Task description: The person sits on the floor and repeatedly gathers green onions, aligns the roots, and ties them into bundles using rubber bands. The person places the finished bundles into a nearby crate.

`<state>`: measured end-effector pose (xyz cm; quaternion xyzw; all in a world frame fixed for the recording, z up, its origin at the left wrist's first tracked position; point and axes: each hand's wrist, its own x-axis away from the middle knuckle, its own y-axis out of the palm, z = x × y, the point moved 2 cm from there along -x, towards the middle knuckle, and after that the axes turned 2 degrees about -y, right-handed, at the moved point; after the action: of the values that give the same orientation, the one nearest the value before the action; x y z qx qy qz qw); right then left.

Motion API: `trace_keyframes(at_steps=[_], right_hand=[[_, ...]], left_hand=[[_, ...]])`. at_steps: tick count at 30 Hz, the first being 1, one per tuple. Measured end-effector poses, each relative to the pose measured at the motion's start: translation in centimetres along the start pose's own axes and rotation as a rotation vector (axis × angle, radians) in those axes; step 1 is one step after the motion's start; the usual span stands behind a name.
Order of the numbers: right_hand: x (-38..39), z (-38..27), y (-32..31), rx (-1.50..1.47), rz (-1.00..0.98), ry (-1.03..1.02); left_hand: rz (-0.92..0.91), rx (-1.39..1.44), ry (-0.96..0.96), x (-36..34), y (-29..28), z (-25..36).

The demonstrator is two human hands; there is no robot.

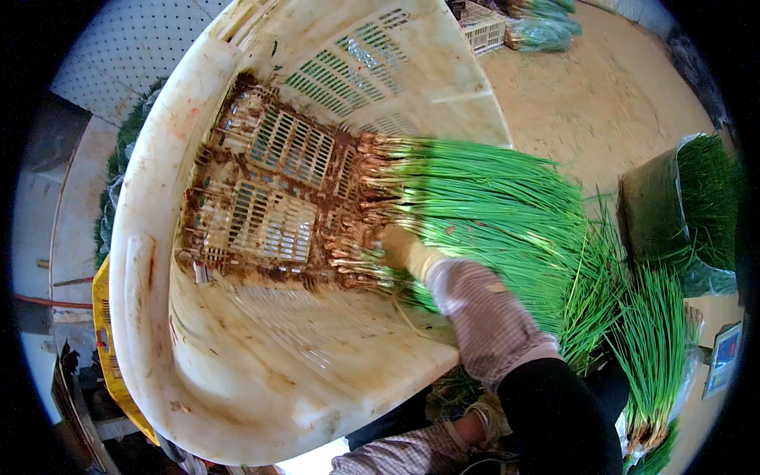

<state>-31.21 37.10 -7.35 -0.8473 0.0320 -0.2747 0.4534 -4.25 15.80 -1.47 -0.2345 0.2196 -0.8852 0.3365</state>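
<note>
A dirty white plastic basket (149, 332) lies tilted in front of me, its slotted floor caked with brown soil. Long green onions (491, 198) spread out of its opening, pale roots inside at the right. My right hand (408, 249), in a yellowish glove below a checked sleeve, touches the onions near their roots; its fingertips are blurred and partly hidden among them. Below the basket, my left hand (487, 416), also gloved, shows at the lower edge, its fingers mostly out of sight. A bundle of green onions (645, 348) hangs at the lower right.
At the right stand a bagged pile of greens (704, 206) and a device with a screen (722, 360). A crate (483, 32) and bagged bundles (538, 32) rest on the tan floor (594, 95) behind. A yellow crate (111, 356) is at the left.
</note>
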Motion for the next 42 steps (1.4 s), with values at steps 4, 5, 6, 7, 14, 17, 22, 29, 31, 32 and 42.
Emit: trace_keyframes(at_steps=[4, 5, 6, 7, 14, 17, 22, 29, 31, 32, 42], right_hand=[[0.9, -0.3, 1.0, 0.009, 0.168, -0.069], [0.3, 1.1, 2.6, -0.004, 0.287, -0.126], [0.5, 0.9, 2.6, -0.016, 0.395, -0.2], [0.6, 1.1, 2.8, -0.091, 0.303, -0.129], [1.0, 0.4, -5.2, -0.716, 0.567, -0.17], [-0.6, -3.1, -6.5, -0.958, 0.499, -0.287], [-2.7, -4.9, -1.2, 0.034, 0.193, -0.145], [-2.5, -5.8, 0.7, 0.151, 0.254, -0.232], [-1.9, -3.3, 0.9, -0.013, 0.42, -0.303], [-1.0, -3.1, 0.5, -0.081, 0.469, -0.281], [25.6, 3.8, -13.4, -1.148, 1.179, -0.189]], left_hand=[[-0.011, 0.003, 0.007, 0.1, -0.4, -0.1], [-0.025, -0.004, 0.02, 0.1, -0.5, 0.1], [-0.017, 0.001, 0.015, 0.1, -0.5, 0.0], [-0.016, 0.003, 0.02, 0.1, -0.5, 0.1], [-0.032, 0.011, 0.018, 0.6, -1.1, 0.2], [-0.042, 0.002, 0.022, 0.7, -1.5, 0.2], [-0.091, -0.014, 0.023, 1.2, -1.9, -0.1], [-0.147, -0.041, 0.038, 1.3, -1.9, 0.1], [-0.17, -0.056, 0.058, 1.2, -2.0, 0.5], [-0.169, -0.053, 0.054, 1.3, -1.8, 0.4], [-0.161, -0.073, 0.004, 0.4, -4.6, 5.2]])
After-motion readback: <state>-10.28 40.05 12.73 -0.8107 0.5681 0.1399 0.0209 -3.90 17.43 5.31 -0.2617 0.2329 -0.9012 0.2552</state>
